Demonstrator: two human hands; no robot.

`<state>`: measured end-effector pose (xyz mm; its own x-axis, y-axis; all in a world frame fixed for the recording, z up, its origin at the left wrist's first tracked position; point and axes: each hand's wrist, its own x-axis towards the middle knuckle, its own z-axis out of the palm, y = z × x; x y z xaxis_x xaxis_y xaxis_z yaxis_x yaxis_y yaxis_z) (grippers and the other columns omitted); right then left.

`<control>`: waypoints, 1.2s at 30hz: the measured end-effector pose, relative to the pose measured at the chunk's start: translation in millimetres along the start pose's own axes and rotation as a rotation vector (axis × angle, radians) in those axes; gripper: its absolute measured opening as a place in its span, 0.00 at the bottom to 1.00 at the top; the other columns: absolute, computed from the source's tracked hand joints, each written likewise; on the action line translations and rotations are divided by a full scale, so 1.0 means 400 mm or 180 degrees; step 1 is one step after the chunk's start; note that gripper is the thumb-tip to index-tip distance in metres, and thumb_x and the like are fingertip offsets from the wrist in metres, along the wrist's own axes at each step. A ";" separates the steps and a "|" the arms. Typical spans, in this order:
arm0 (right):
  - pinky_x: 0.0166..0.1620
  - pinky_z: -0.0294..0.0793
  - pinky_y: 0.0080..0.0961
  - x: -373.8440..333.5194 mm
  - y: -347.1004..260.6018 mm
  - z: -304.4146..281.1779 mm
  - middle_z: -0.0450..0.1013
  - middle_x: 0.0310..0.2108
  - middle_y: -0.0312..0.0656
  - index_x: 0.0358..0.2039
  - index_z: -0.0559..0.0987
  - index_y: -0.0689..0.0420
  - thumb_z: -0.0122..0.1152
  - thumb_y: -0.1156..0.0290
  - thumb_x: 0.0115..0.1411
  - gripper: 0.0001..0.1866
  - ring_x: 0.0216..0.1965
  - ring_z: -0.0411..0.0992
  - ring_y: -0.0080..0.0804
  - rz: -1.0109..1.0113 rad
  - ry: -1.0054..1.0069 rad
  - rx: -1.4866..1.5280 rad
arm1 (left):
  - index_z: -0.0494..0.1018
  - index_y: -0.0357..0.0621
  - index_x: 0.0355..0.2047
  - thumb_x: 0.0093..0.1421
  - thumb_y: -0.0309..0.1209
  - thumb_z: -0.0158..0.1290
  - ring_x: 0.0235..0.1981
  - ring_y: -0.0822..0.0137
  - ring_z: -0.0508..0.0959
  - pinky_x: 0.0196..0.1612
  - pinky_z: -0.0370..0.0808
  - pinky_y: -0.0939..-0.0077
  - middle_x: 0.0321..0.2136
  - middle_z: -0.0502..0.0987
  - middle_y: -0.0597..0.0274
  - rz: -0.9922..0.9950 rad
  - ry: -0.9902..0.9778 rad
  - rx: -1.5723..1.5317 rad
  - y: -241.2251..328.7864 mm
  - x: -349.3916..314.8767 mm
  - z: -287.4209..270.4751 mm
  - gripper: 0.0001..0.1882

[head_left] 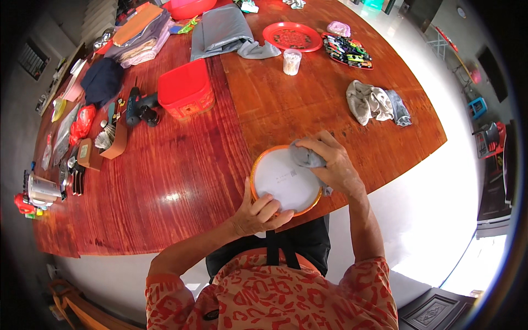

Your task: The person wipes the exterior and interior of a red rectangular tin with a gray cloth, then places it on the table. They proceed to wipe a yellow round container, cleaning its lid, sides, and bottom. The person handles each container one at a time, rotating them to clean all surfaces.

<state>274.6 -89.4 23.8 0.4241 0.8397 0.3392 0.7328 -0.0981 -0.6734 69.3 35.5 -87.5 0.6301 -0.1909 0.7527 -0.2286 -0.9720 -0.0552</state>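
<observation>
A round, shallow piece with a white face and an orange rim (pixel 275 186), perhaps a lid or a tray, is held at the table's near edge. Small dark print marks its middle. My left hand (pixel 259 214) grips it at the lower left, fingers over the white face. In my right hand (pixel 331 162) is a bunched grey cloth (pixel 306 157), pressed against the upper right of the face and rim. A bit of the cloth shows below that hand, beside the rim. Part of the rim is hidden by my hands.
A red lidded box (pixel 186 91) and a power drill (pixel 140 107) stand to the left. Crumpled cloths (pixel 374 103) lie at the right. Farther back are a cup of cotton swabs (pixel 292 61), a red round tray (pixel 292 37) and folded grey sheeting (pixel 223 30).
</observation>
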 end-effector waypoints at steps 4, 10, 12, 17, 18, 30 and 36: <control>0.42 0.76 0.35 0.003 0.006 0.017 0.72 0.37 0.44 0.47 0.79 0.51 0.64 0.82 0.46 0.25 0.39 0.75 0.43 0.0207 0.0114 0.0028 | 0.62 0.69 0.55 0.57 0.35 0.60 0.51 0.62 0.63 0.56 0.70 0.27 0.43 0.60 0.65 0.0063 -0.0219 -0.0043 -0.021 0.013 -0.027 0.27; 0.43 0.76 0.34 -0.016 -0.003 0.033 0.72 0.38 0.44 0.47 0.79 0.52 0.64 0.82 0.47 0.25 0.40 0.75 0.42 0.0249 0.0335 0.0043 | 0.65 0.68 0.55 0.57 0.41 0.61 0.56 0.57 0.62 0.57 0.67 0.27 0.47 0.61 0.57 0.0086 -0.0221 -0.0324 -0.044 0.021 -0.054 0.27; 0.43 0.76 0.33 -0.024 -0.010 0.036 0.72 0.38 0.44 0.47 0.79 0.54 0.63 0.84 0.47 0.24 0.40 0.75 0.41 0.0284 0.0331 0.0050 | 0.66 0.67 0.55 0.55 0.47 0.62 0.57 0.54 0.61 0.57 0.66 0.28 0.50 0.60 0.54 0.0041 -0.0327 -0.0523 -0.046 0.020 -0.068 0.28; 0.44 0.76 0.34 -0.030 -0.030 0.048 0.72 0.39 0.45 0.48 0.79 0.54 0.62 0.84 0.46 0.25 0.42 0.74 0.43 0.0369 0.0362 -0.0007 | 0.70 0.56 0.56 0.47 0.61 0.63 0.61 0.48 0.57 0.63 0.59 0.38 0.56 0.56 0.45 -0.0689 -0.0149 -0.0560 -0.008 -0.012 -0.091 0.40; 0.44 0.76 0.34 -0.030 -0.031 0.050 0.72 0.39 0.45 0.48 0.79 0.54 0.62 0.84 0.46 0.26 0.42 0.74 0.44 0.0321 0.0390 -0.0045 | 0.57 0.43 0.64 0.39 0.58 0.70 0.64 0.45 0.52 0.67 0.52 0.45 0.61 0.49 0.40 -0.1344 -0.0222 -0.0682 0.011 -0.011 -0.096 0.57; 0.43 0.76 0.37 -0.014 -0.021 0.059 0.70 0.37 0.43 0.46 0.79 0.52 0.63 0.82 0.40 0.27 0.41 0.72 0.45 0.0049 0.0382 -0.0496 | 0.38 0.42 0.68 0.28 0.32 0.79 0.66 0.55 0.58 0.67 0.60 0.55 0.65 0.49 0.51 -0.3182 0.0234 -0.3541 0.000 0.032 -0.001 0.73; 0.42 0.76 0.37 0.030 -0.048 0.062 0.70 0.38 0.39 0.44 0.79 0.50 0.64 0.82 0.40 0.27 0.42 0.72 0.43 -0.0275 0.0223 -0.0791 | 0.41 0.45 0.67 0.29 0.31 0.78 0.65 0.56 0.58 0.67 0.60 0.54 0.62 0.54 0.53 -0.3166 0.0179 -0.3353 -0.004 0.041 -0.013 0.70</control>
<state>252.3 -64.3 24.4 0.3838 0.8125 0.4388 0.8723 -0.1630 -0.4610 76.3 34.7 -71.6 0.8265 0.5194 0.2169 -0.1670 -0.1416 0.9757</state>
